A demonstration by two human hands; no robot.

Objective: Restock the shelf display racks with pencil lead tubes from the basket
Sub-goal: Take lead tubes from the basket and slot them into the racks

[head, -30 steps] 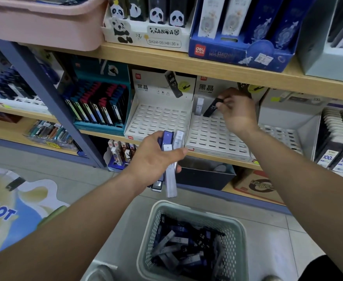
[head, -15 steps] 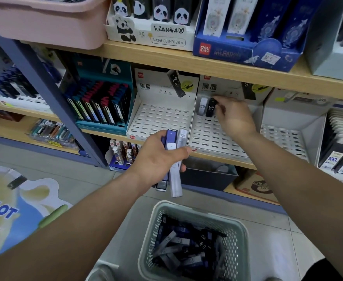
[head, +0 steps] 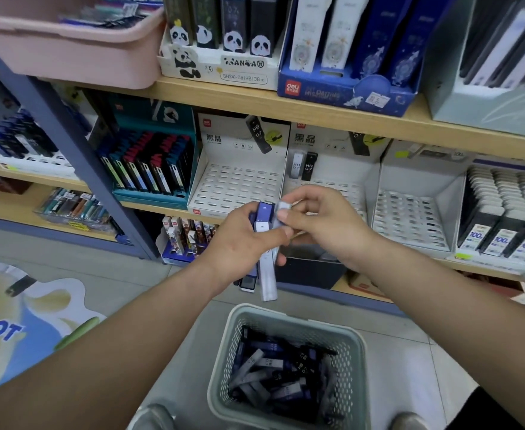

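Head view, shelf: the black tube (head: 309, 167) now stands slotted in the back row of the middle rack (head: 369, 181), just beside the grey tube (head: 296, 164), so two places are filled, while the left rack (head: 239, 187) shows only open slots. Head view, hands: the right hand (head: 326, 225) has left the rack and come back to the left hand (head: 239, 243), whose grip is closed round a bundle of tubes (head: 267, 280); the right grip pinches the top of a pale tube (head: 282, 207) in that bundle, judged the next item for the rack. Head view, floor: the basket (head: 360, 342) holds many more tubes, so restocking is judged barely begun.
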